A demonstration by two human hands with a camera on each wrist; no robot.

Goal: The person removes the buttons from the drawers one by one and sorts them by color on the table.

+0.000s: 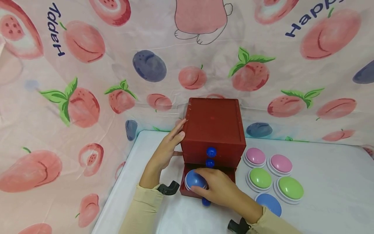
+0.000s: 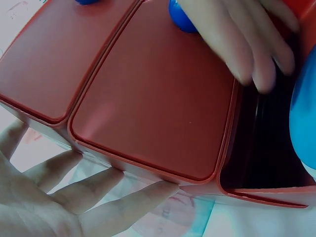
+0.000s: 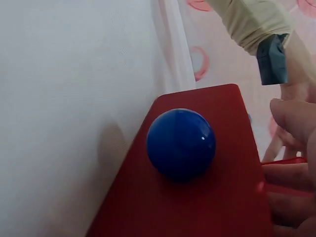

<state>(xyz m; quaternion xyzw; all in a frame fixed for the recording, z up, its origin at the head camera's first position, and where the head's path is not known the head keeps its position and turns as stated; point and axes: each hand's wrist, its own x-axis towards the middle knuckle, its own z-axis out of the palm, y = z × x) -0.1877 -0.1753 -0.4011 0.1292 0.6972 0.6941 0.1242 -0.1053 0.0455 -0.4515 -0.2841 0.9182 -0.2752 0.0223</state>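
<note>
A blue-domed push light with a white base sits in the pulled-out bottom drawer of a dark red cabinet. My right hand reaches over that drawer, thumb and fingers spread around the dome. In the left wrist view, some right-hand fingers show a dark gap between them and the blue dome. My left hand rests straight-fingered against the cabinet's left side. A round blue knob fills much of the right wrist view, on the drawer's red front; the push light is hidden there.
Two pink push lights, two green ones and a blue one lie right of the cabinet on the white table. My right forearm partly covers the blue one. Fruit-printed cloth hangs behind and at left.
</note>
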